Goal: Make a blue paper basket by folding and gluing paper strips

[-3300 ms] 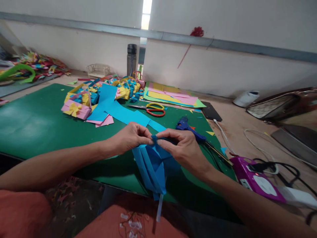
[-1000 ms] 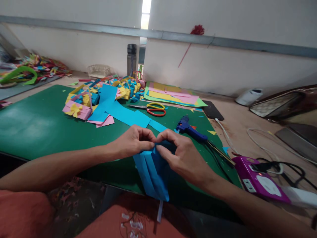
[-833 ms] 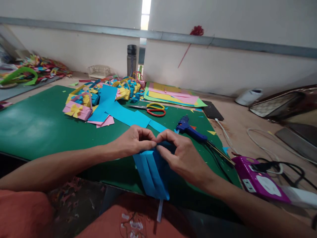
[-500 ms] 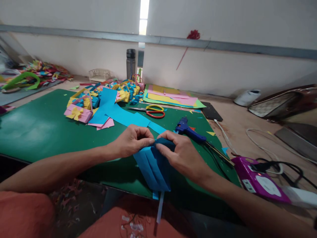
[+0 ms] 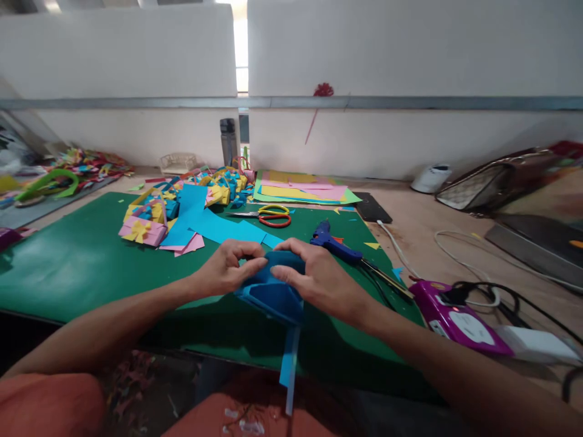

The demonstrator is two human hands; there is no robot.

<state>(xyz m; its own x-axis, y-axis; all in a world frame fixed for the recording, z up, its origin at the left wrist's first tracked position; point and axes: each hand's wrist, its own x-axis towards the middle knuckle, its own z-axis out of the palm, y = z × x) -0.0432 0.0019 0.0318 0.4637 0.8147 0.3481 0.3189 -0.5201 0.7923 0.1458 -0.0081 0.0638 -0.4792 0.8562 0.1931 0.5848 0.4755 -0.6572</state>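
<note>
Between both hands, over the front of the green mat, is a folded blue paper box [image 5: 276,300] with its hollow side tipped up toward me. My left hand [image 5: 234,265] pinches its back left edge between thumb and fingers. On the right edge, my right hand [image 5: 321,276] has its thumb inside and its fingers behind the paper. Below the box hang a blue paper strip [image 5: 286,358] and a thin translucent stick [image 5: 293,370]. Past my hands lie blue paper strips [image 5: 228,226], scissors [image 5: 268,215] with red and yellow handles, and a blue glue gun [image 5: 336,243].
Finished-looking paper baskets [image 5: 144,230] cluster at the back left of the green mat [image 5: 82,261]. Coloured sheets [image 5: 305,189], a black phone [image 5: 373,208] and a bottle [image 5: 228,142] stand or lie behind. A purple power strip [image 5: 460,318] with cables sits at right.
The blue box has tilted, so its hollow inside now faces me instead of its folded outer side. Both hands still grip it. My view has tipped up and shifted slightly right.
</note>
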